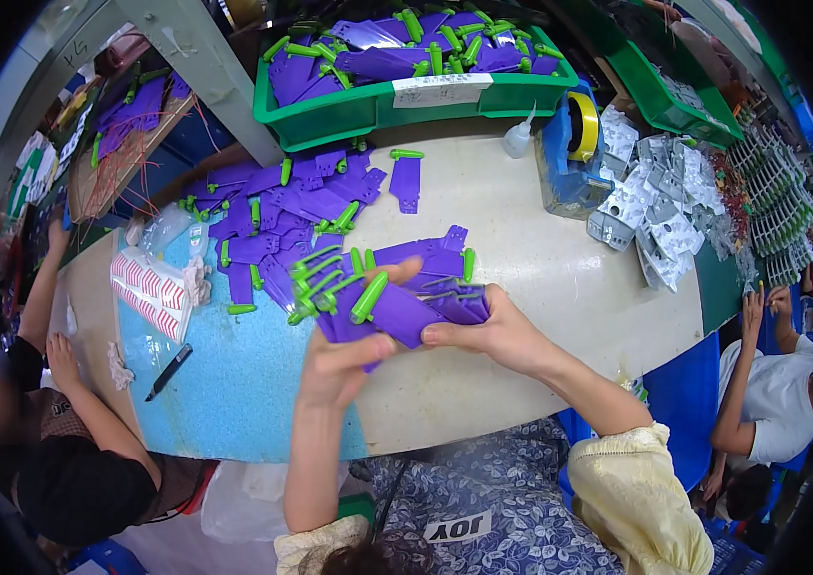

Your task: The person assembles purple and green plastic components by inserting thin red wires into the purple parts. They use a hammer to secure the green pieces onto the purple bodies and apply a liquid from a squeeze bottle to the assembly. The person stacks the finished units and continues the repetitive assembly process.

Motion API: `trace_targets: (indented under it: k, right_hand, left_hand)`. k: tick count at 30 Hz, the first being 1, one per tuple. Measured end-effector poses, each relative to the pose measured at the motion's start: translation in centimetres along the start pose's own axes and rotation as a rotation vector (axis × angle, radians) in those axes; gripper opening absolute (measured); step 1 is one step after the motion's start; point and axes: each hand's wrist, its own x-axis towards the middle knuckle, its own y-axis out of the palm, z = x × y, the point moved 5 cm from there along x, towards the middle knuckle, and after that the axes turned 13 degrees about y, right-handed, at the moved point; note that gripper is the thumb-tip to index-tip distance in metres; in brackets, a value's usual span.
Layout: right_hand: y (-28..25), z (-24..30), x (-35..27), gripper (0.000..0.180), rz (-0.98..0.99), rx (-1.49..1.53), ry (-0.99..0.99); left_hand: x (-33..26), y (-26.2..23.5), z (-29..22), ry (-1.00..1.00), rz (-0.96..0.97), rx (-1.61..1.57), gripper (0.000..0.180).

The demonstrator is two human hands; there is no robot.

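A stack of flat purple plastic parts with green rounded tips [397, 316] is held between my two hands above the table. My left hand [335, 369] closes around the end with the green tips, its thumb over the near side. At the other end my right hand [502, 333] pinches the stack, thumb on top. Just beyond the hands, a few more purple parts [440, 257] lie on the table, and to the left spreads a loose heap of them [277, 216]. One single purple part [406, 182] sits apart from the heap.
A green bin [330, 125] full of similar parts stands at the back. Right of it are a small squeeze bottle [519, 139], a blue tape dispenser [560, 172] and grey plastic housings [661, 206]. A black cutter knife [169, 372] lies on the blue mat [234, 402]. Other people sit at both sides.
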Motion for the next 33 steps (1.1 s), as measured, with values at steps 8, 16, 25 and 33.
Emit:
trace_targets:
  k: [8, 16, 25, 33]
  right_hand:
    - [-0.2, 4.1, -4.0, 0.037, -0.318, -1.113, -0.98]
    - [-3.1, 5.1, -0.8, 0.037, -0.399, -1.063, -0.761]
    - [-5.4, 5.6, 10.9, 0.028, -0.313, -1.081, -0.353]
    - [-1.0, 2.3, 0.8, 0.036, -0.077, -0.225, -0.044]
  left_hand:
    - [-1.5, 1.9, 2.5, 0.059, -0.255, 0.001, 0.019]
    - [-3.7, -1.1, 2.1, -0.234, -0.38, 0.511, 0.031]
    - [-3.9, -1.2, 5.2, -0.042, -0.378, 0.183, 0.016]
    - [-0.2, -0.6, 5.0, 0.099, -0.319, -0.23, 0.037]
